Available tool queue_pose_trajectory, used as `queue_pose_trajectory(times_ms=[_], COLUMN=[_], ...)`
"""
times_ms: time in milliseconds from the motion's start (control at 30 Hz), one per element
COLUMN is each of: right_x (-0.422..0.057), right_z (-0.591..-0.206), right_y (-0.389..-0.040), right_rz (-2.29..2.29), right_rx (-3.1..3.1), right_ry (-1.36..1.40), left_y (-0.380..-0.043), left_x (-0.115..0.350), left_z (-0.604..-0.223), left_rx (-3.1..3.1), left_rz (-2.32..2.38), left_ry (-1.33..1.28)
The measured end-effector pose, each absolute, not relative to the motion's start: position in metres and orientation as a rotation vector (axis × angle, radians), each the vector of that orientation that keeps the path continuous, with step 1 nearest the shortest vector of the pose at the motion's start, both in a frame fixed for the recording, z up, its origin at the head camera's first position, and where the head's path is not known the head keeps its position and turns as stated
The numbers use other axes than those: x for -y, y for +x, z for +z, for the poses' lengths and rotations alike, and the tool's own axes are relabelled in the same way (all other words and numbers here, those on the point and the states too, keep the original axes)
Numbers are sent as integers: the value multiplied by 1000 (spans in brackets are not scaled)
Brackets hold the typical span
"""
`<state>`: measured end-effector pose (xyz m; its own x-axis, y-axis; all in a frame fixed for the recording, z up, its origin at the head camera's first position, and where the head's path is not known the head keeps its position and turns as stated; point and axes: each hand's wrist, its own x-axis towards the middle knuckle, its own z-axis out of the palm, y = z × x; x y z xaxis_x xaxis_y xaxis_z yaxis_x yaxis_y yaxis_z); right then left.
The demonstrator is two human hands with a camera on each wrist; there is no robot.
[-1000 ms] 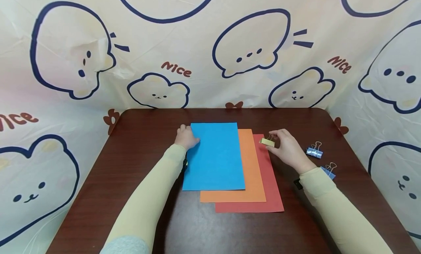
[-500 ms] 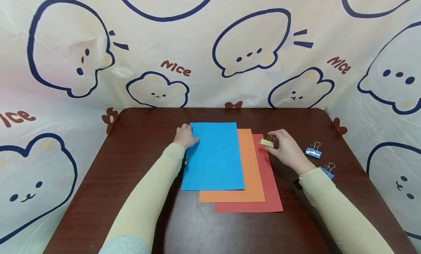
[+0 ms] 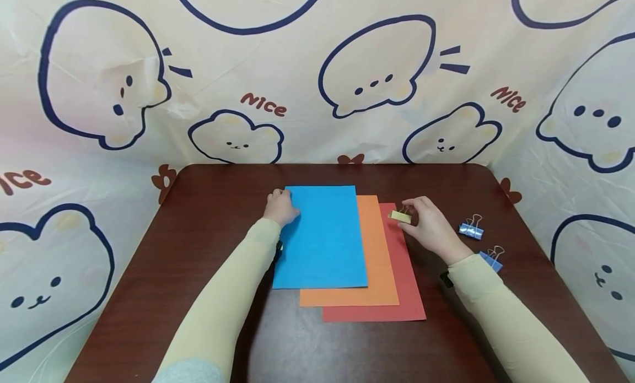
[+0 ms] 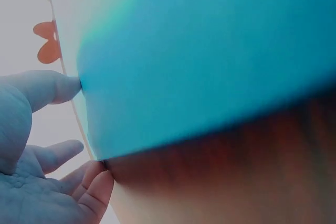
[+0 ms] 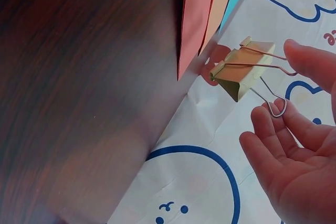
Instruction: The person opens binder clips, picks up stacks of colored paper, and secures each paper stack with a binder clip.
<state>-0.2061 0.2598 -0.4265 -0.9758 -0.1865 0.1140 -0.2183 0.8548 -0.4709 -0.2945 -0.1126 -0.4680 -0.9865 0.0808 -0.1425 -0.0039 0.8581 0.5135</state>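
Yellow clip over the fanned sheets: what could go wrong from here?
1. The right hand pinches the yellow binder clip only by its wire handles; it might slip or snap shut.
2. The blue sheet, orange sheet and red sheet lie staggered, so clipping may miss one.
3. The left hand touches only the blue sheet's edge; the others could slide.

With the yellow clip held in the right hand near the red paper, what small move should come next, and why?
Probably square the three sheets first. The blue sheet, orange sheet and red sheet lie fanned, with edges stepped apart, so the yellow clip, pinched in the right hand, would catch only the red one. The left hand already touches the blue sheet's edge and could push it over.
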Motion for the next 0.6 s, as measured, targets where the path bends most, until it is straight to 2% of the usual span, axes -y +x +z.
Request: queue_pose_trajectory(times_ms=[600], right_x=[-260], right_z=[-428], right_y=[-205], right_rz=[758], right_rx=[2973], right_ry=[322], left_y=[-294], left_x=[110], left_z=[-468], left_rx=[-2821], left_rz=[935], left_ry=[-73])
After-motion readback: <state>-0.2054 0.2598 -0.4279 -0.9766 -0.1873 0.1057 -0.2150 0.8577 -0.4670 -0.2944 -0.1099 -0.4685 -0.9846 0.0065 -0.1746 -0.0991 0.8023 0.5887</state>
